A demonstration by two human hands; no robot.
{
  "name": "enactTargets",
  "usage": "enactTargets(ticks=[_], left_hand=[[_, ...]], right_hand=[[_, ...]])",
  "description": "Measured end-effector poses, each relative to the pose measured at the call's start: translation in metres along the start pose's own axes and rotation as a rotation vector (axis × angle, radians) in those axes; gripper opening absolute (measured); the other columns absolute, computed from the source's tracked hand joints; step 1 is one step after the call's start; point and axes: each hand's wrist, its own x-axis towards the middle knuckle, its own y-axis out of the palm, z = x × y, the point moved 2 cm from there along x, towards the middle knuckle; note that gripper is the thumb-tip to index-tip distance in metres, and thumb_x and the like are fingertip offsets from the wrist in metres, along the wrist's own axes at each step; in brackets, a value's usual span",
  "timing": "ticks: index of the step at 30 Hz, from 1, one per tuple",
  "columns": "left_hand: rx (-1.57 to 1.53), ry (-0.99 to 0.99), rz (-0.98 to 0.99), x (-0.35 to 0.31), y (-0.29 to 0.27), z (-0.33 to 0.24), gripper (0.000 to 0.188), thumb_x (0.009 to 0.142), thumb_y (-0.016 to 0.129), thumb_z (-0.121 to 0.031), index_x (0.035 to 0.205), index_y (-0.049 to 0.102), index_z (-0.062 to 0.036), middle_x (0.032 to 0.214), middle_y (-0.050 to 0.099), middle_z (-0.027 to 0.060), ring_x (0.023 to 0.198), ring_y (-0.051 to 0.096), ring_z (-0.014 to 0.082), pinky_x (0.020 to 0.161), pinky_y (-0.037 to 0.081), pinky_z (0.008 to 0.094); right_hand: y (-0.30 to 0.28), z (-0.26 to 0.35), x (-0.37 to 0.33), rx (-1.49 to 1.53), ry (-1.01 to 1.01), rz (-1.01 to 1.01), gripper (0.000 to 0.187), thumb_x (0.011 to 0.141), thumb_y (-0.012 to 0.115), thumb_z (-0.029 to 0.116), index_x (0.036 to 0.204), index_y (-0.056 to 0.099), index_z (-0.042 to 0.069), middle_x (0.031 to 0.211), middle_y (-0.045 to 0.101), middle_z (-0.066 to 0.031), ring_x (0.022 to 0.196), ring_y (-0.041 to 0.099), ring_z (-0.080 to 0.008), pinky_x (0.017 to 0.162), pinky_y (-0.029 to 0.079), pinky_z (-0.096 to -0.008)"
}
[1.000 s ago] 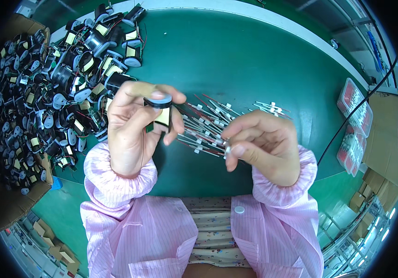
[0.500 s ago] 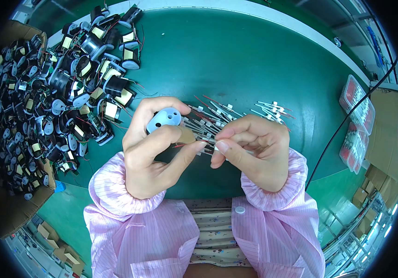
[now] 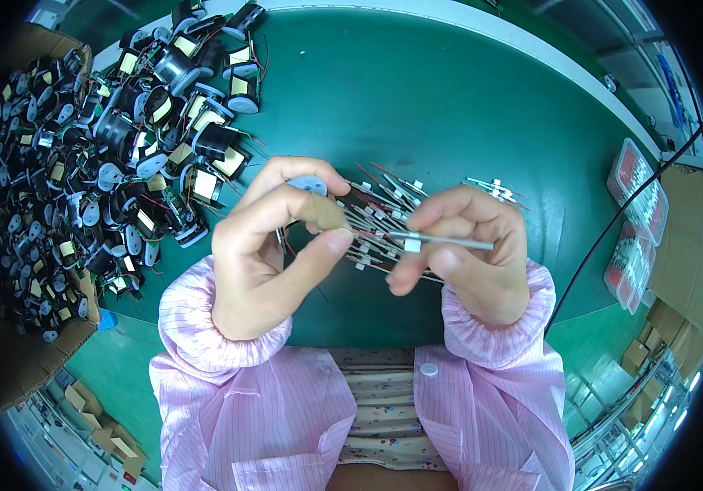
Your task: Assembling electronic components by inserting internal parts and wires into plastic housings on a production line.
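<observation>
My left hand [image 3: 249, 262] is curled around a dark part with a blue-grey oval end cap [image 3: 309, 185]; most of its body is hidden by the fingers. The left thumb and forefinger come together at the red end of a thin lead. Across the gap runs that slim grey-white wire lead [image 3: 470, 242] with a small white connector [image 3: 412, 243]. My right hand [image 3: 495, 237] grips the lead between thumb and fingers, somewhat blurred. Behind and beneath both hands, a loose pile of similar leads [image 3: 380, 214] lies on the green table.
A big heap of black parts with grey caps and yellow pads [image 3: 114, 176] covers the left side, spilling from a cardboard box [image 3: 36, 378]. Two clear plastic boxes [image 3: 636, 214] of leads stand at the right edge. A black cable [image 3: 589, 262] hangs nearby. More leads [image 3: 495, 190] lie behind my right hand.
My right hand has moved right and opened its grip slightly, with the lead now showing lengthwise across its fingers. The capped part in my left hand has turned and is more hidden.
</observation>
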Motion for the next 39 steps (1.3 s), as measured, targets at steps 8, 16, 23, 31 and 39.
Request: enactTargets(ticks=[8,16,23,31,39], left_hand=[[-0.159,-0.091,0.037,-0.005,0.009,-0.005,0.007,0.078,0.066,0.005,0.085,0.064,0.0026,0.106,0.056,0.0159,0.093,0.056,0.0159,0.074,0.044,0.0249],[-0.202,-0.007,0.129,-0.002,0.007,-0.002,0.014,0.079,0.065,0.007,0.093,0.064,0.0053,0.114,0.056,0.0191,0.098,0.059,0.0217,0.083,0.048,0.0300],[0.102,0.192,0.103,-0.005,0.015,-0.001,0.062,0.077,0.067,0.008,0.131,0.036,0.0100,0.114,0.062,0.0243,0.106,0.063,0.0319,0.093,0.046,0.0370],[0.219,0.307,0.093,-0.007,0.019,0.000,0.075,0.075,0.072,0.006,0.135,0.027,0.0094,0.113,0.062,0.0262,0.103,0.064,0.0321,0.088,0.049,0.0351],[0.218,0.291,0.128,-0.008,0.016,-0.003,0.076,0.075,0.073,0.005,0.136,0.027,0.0087,0.114,0.062,0.0260,0.104,0.064,0.0309,0.088,0.049,0.0357]], right_hand=[[0.011,-0.017,0.006,-0.502,-0.416,-0.074,0.014,0.071,0.072,-0.004,0.084,0.068,0.000,0.081,0.065,-0.0101,0.074,0.061,-0.0150,0.065,0.045,-0.0244],[0.001,-0.010,0.005,-0.543,-0.563,-0.066,0.016,0.071,0.067,-0.009,0.084,0.066,-0.001,0.085,0.064,-0.0115,0.076,0.059,-0.0172,0.070,0.045,-0.0289],[0.004,-0.006,0.001,-0.316,-0.470,-0.176,0.017,0.070,0.065,-0.013,0.084,0.064,-0.002,0.095,0.063,-0.0148,0.086,0.062,-0.0197,0.078,0.048,-0.0304],[0.017,0.006,-0.011,-0.643,-0.473,-0.144,0.008,0.077,0.061,-0.007,0.083,0.060,-0.003,0.095,0.062,-0.0169,0.093,0.066,-0.0288,0.080,0.054,-0.0356],[0.019,0.008,-0.011,-0.712,-0.492,-0.124,0.011,0.075,0.061,-0.010,0.084,0.060,-0.004,0.095,0.061,-0.0171,0.093,0.067,-0.0291,0.078,0.056,-0.0335]])
